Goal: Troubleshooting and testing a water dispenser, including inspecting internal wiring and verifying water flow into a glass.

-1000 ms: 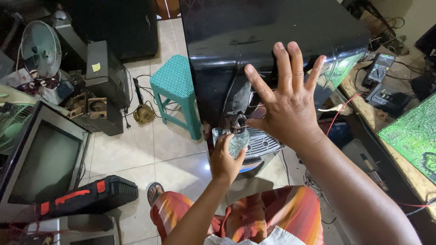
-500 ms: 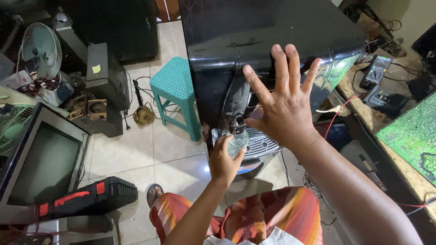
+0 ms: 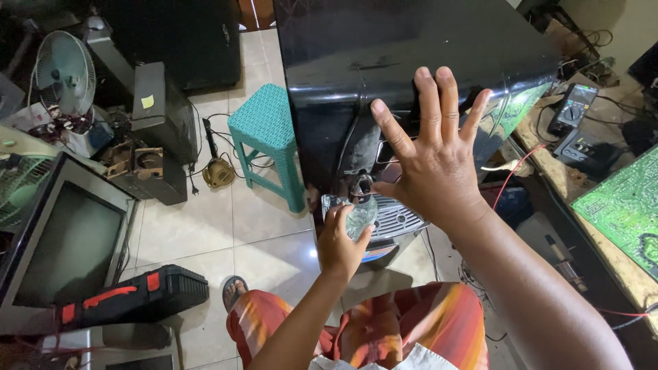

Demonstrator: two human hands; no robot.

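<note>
A big glossy black television casing [image 3: 411, 62] stands tilted on the tiled floor — the right hand [image 3: 432, 164] lies flat against it, fingers spread. Below, the left hand [image 3: 340, 243] grips a small clear plastic bottle [image 3: 358, 214] at the casing's neck.

A pale tiled floor [image 3: 205, 233] carries a teal stool [image 3: 267, 137], a black-and-red case [image 3: 130, 294] and a fan [image 3: 65, 72]. A small brass-coloured object [image 3: 218, 173], possibly a coil, lies beside the stool.

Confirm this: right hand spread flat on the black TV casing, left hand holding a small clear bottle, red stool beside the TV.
Not quite: the stool is teal, as the head view shows. The right hand does lie spread on the TV casing, and the left hand holds the bottle.
</note>
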